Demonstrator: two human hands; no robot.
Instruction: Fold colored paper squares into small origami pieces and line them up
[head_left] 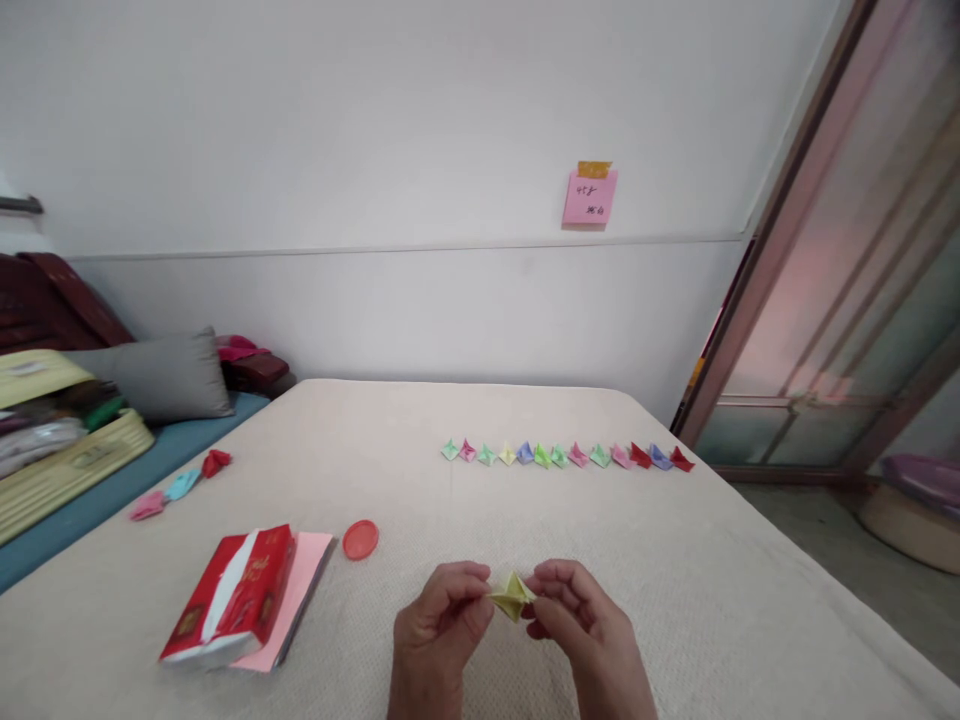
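Between my hands, just above the cloth near the bottom centre, is a small folded yellow paper piece [513, 597] with pointed tips. My left hand [444, 625] pinches its left tip between thumb and fingers. On the other side, my right hand [581, 620] grips the right tip the same way. Farther back on the table, a row of folded paper pieces [559, 456] in green, pink, yellow, blue and red runs toward the right edge.
A red tissue pack [259, 580] lies on pink paper [300, 590] at the left, beside a round red lid [361, 540]. Pink, light blue and red items [182, 485] lie near the left edge of the cloth-covered table [360, 430]. A grey cushion [161, 375] stands beyond.
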